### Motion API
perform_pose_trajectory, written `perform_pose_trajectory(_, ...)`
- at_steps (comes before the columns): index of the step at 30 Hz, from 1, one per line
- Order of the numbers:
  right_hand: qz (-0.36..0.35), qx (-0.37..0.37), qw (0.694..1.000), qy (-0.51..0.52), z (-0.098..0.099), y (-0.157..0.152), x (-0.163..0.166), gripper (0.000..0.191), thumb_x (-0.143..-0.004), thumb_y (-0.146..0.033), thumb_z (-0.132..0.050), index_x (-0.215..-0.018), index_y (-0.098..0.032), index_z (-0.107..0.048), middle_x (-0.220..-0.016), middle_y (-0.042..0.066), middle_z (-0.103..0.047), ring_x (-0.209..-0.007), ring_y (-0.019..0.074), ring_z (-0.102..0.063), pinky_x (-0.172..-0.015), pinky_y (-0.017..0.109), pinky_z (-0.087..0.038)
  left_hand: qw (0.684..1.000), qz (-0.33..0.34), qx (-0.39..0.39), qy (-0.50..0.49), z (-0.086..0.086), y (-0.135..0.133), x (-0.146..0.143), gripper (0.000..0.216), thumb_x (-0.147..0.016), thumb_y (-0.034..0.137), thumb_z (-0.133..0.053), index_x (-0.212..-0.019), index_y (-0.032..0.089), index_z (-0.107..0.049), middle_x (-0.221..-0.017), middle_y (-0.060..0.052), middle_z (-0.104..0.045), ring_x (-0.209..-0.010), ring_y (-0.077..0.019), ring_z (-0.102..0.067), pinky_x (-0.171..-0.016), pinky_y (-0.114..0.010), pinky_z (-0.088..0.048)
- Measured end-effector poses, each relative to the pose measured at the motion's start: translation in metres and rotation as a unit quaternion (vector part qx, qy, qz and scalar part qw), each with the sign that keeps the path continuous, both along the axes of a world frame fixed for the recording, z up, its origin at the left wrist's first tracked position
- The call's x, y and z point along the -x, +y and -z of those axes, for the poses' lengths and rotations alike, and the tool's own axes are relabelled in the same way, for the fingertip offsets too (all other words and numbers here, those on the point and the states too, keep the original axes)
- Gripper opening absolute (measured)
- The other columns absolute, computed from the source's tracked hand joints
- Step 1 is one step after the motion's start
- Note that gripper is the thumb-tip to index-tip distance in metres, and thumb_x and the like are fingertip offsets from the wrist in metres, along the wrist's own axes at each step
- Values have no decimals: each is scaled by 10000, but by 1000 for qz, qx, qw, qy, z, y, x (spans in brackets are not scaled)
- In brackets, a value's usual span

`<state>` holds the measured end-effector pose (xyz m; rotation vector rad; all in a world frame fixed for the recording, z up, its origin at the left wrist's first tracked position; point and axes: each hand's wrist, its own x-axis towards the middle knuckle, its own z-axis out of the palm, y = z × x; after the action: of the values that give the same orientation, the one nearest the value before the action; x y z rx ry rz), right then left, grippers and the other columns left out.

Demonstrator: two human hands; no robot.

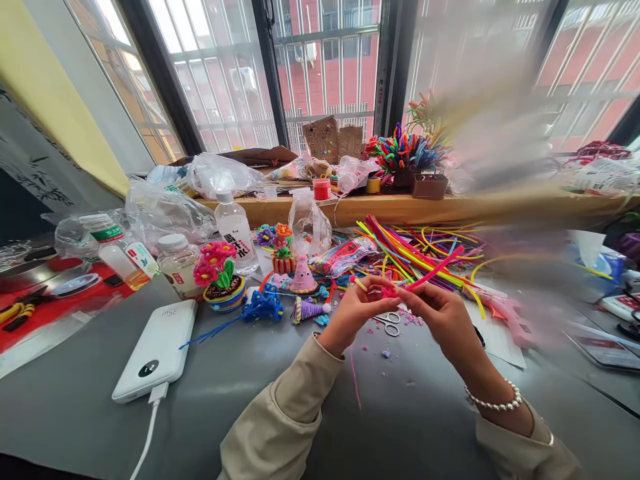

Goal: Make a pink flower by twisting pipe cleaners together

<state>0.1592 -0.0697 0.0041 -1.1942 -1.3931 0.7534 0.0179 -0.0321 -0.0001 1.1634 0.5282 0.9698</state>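
My left hand (356, 308) and my right hand (443, 317) meet over the grey table (240, 393). Both pinch a hot-pink pipe cleaner (430, 270) that is being twisted into a small pink shape between the fingertips. Its free end sticks up to the right. A thin pink strand (355, 377) hangs down below my left hand. Small scissors (390, 323) lie on the table just beyond my hands. Pink fluff bits lie around them.
A heap of coloured pipe cleaners (410, 250) lies behind my hands. Finished pipe-cleaner flowers in a pot (220, 273), small cones (303, 277), a blue piece (263, 307), bottles (235, 230) and a white power bank (157, 347) stand left. The right side is blurred.
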Motion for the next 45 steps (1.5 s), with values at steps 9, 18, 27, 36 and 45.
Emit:
perform_pose_trajectory(9,21,-9,996,86,-3,0,-2,262,-654,-375,-619,-817,-171,-594,-617,-8,-577,-514,94,-495,-469,210,-416,999,29,24,15,-3,-2,0,245,-593,217,-679,-801,139,-577,-744,-25,-613,-698,-106,-586,-714,-254,-443)
perform_pose_trajectory(18,12,-43,994,103,-4,-1,-2,162,-657,-328,-633,-677,-168,-620,-554,-5,-603,-482,100,-542,-462,225,-465,993,37,98,-59,-5,1,2,140,-623,167,-650,-742,117,-596,-688,-15,-590,-624,-79,-567,-669,-217,-451)
perform_pose_trajectory(27,1,-38,995,97,2,0,1,132,-656,-295,-640,-715,-179,-661,-598,15,-649,-528,129,-586,-502,262,-499,977,-14,168,-128,-3,4,4,125,-617,96,-622,-728,127,-576,-655,22,-579,-587,-49,-566,-658,-170,-460)
perform_pose_trajectory(36,17,-51,978,201,18,7,13,109,-665,-269,-638,-735,-188,-655,-616,-1,-647,-551,111,-581,-536,251,-495,967,-49,194,-160,-5,5,6,125,-614,72,-601,-726,123,-578,-642,23,-590,-575,-39,-574,-630,-135,-470)
perform_pose_trajectory(45,23,-29,971,237,12,13,-2,93,-604,-232,-692,-684,-192,-663,-614,-12,-653,-558,96,-594,-548,212,-505,959,-86,224,-154,-4,9,8,123,-599,44,-581,-695,120,-575,-630,15,-591,-567,-47,-568,-615,-144,-478)
